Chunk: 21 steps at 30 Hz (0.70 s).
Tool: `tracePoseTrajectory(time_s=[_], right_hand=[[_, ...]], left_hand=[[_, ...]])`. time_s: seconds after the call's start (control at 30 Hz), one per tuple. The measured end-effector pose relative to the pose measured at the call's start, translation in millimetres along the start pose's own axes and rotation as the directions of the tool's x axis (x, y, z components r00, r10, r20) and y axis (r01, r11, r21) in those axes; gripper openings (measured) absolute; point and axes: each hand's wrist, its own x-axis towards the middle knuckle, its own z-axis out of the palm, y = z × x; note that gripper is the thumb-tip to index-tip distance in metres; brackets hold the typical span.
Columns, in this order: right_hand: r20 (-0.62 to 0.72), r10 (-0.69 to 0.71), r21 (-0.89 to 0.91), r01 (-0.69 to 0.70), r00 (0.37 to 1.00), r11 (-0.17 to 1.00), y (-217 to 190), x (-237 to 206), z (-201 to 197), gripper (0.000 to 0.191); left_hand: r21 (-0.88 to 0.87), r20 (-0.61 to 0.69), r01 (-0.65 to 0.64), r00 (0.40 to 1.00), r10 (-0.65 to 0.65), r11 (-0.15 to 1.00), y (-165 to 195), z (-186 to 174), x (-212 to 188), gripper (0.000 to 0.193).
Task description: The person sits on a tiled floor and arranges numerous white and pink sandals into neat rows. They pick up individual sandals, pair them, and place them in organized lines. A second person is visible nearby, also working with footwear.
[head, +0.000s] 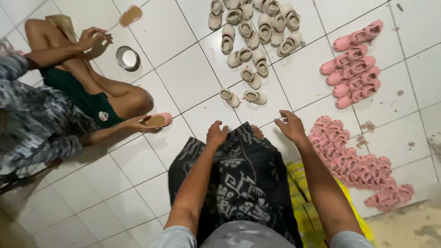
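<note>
On your left a seated co-worker's hand [138, 123] holds a pink shoe [157, 120] low over the tiled floor [183, 78]. Your left hand [216, 133] rests on your dark patterned cloth [239, 179], fingers loosely curled on nothing. Your right hand [291, 126] hovers with fingers apart, near two beige shoes [242, 97] ahead and the pink shoe pile [356, 160] to its right.

Closest to the hands are two little beige sandals [242, 97], lying side by side on the white tile floor [183, 78], soles down, openings up, slightly apart. Just right of the right hand sits a packed heap of pink sandals [356, 163], overlapping each other, running diagonally toward the lower right.
</note>
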Motion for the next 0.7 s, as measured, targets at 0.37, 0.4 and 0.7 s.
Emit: tracePoseTrajectory(time_s=[0.37,0.4,0.7], right_hand=[[0.003,-0.232,-0.361,0.217,0.973,0.907,36.5,115.9,151.9,0.087],[-0.041,-0.246,-0.349,0.217,0.968,0.912,43.3,119.1,159.6,0.091],[-0.177,-0.369,-0.449,0.258,0.912,0.855,104.7,143.0,213.9,0.098]], left_hand=[[-0.057,-0.106,-0.159,0.983,0.153,0.986,-55.8,110.6,166.4,0.074],[-0.066,-0.094,-0.151,0.985,0.144,0.986,-59.8,105.8,168.8,0.076],[-0.152,-0.288,-0.041,0.958,-0.004,0.987,-46.7,148.1,215.0,0.106]])
